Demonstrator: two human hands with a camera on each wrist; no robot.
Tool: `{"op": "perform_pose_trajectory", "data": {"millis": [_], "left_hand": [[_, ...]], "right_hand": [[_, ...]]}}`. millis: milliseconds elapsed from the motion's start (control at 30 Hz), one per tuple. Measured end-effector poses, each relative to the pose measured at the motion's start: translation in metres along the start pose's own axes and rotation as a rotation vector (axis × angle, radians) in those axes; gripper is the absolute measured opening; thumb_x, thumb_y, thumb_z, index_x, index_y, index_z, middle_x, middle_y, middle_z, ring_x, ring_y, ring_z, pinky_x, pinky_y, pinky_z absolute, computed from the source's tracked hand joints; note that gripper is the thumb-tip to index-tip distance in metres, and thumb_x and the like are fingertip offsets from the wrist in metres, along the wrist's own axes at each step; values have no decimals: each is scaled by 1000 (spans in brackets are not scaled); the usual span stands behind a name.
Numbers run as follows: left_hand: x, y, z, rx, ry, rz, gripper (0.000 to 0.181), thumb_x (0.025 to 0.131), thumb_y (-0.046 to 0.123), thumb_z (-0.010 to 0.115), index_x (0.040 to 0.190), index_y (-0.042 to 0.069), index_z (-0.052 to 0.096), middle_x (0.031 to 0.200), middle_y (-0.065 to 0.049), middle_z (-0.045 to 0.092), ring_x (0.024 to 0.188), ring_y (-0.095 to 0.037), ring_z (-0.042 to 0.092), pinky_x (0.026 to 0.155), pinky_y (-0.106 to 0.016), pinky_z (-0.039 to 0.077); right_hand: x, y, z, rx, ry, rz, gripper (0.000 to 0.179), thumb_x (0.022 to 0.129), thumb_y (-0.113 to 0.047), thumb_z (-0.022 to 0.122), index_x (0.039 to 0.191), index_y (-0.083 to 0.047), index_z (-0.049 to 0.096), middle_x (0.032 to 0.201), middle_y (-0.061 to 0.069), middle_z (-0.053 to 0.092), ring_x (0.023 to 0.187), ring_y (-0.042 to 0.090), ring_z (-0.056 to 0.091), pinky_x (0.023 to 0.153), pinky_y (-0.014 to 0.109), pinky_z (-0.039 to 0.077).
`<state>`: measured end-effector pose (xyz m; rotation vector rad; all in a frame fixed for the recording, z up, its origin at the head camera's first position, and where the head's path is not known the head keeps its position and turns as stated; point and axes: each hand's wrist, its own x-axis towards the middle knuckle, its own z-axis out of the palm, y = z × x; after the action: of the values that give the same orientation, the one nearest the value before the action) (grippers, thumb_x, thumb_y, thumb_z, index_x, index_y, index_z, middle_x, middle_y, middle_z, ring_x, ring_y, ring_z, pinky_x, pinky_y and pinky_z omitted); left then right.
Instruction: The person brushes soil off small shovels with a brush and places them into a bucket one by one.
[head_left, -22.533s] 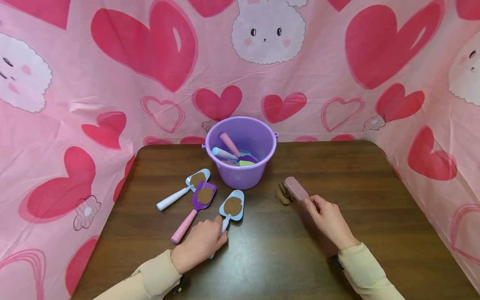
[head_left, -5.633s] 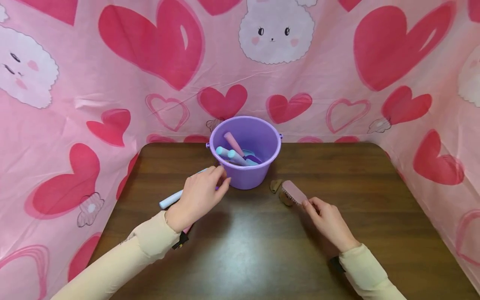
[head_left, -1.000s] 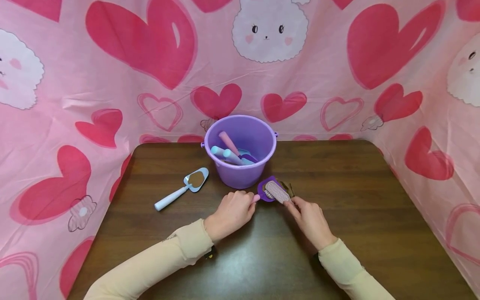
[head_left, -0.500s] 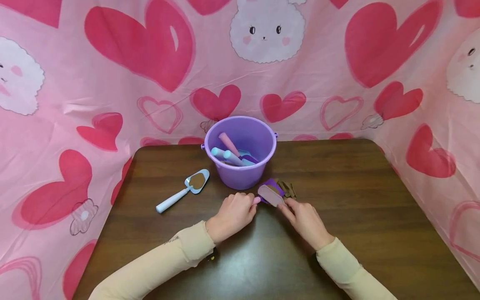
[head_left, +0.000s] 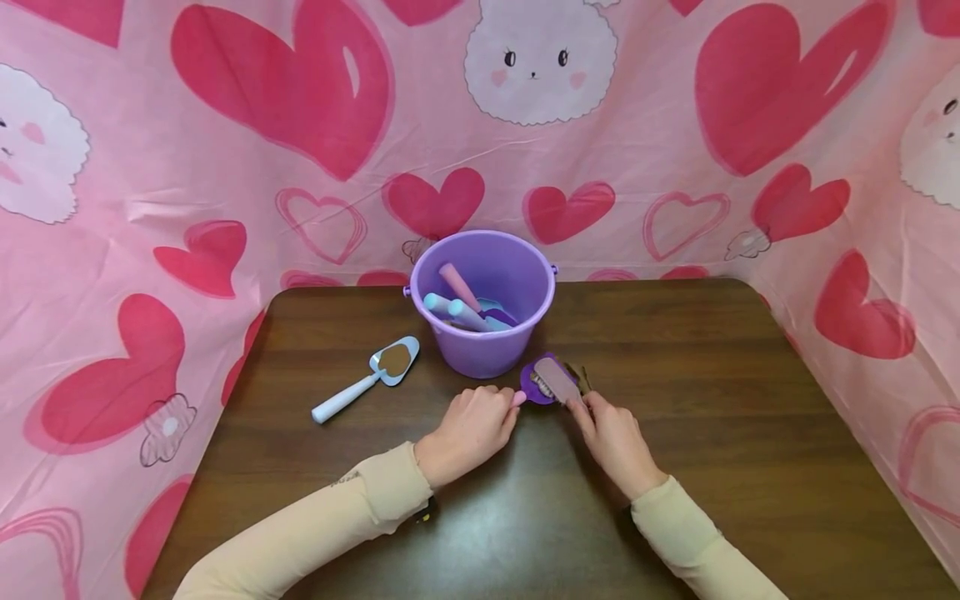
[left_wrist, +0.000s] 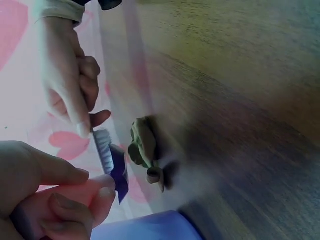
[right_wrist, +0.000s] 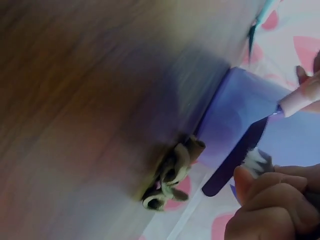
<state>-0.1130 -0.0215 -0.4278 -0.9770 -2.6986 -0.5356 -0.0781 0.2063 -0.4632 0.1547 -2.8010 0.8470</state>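
My left hand (head_left: 468, 433) grips the pink handle of a purple toy shovel (head_left: 528, 385), its blade held above the table in the right wrist view. A small pink brush (head_left: 558, 380) is pinched in my right hand (head_left: 617, 446), bristles down on the blade and covering most of it. Just beyond, curled brown clay-like scraps (left_wrist: 145, 142) lie in a loose pile on the table. To the left rests a light blue toy trowel (head_left: 345, 398) with a brown patch (head_left: 394, 361) on its blade.
A purple bucket (head_left: 480, 354) stands at the back middle, right behind the shovel. Inside lean several toy tools, among them a pink handle (head_left: 459, 285) and two light blue ones. Pink heart-printed cloth (head_left: 637, 125) surrounds the wooden table (head_left: 720, 433) at back and sides.
Since the oldest frame, a blue shovel has gone into the bucket, and my left hand has carried the purple shovel rightward to the scraps. Over the last second the brush moves back and forth on its blade.
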Motion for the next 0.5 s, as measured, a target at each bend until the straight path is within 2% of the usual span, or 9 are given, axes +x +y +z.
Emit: {"op": "perform_pose_trajectory", "data": {"millis": [67, 300, 500], "left_hand": [[0, 0, 1, 0, 0, -6, 33, 101, 21, 68, 72, 8, 59, 63, -8, 59, 58, -31, 66, 50, -43, 51], [1, -2, -1, -6, -21, -24, 33, 101, 22, 69, 71, 9, 60, 63, -8, 59, 60, -32, 66, 52, -44, 51], [0, -3, -1, -40, -26, -10, 35, 102, 21, 67, 71, 9, 58, 61, -6, 56, 58, -30, 64, 51, -43, 50]], "right_hand": [[-1, -1, 0, 1, -4, -9, 21, 104, -17, 65, 88, -4, 61, 61, -4, 43, 53, 14, 42, 50, 32, 37], [-1, -1, -3, -20, -35, -122, 17, 99, -17, 72, 88, -10, 62, 63, -8, 42, 53, 9, 40, 49, 29, 35], [1, 0, -4, -43, -32, -72, 20, 102, -19, 69, 87, -8, 62, 62, -5, 43, 53, 12, 41, 49, 31, 36]]}}
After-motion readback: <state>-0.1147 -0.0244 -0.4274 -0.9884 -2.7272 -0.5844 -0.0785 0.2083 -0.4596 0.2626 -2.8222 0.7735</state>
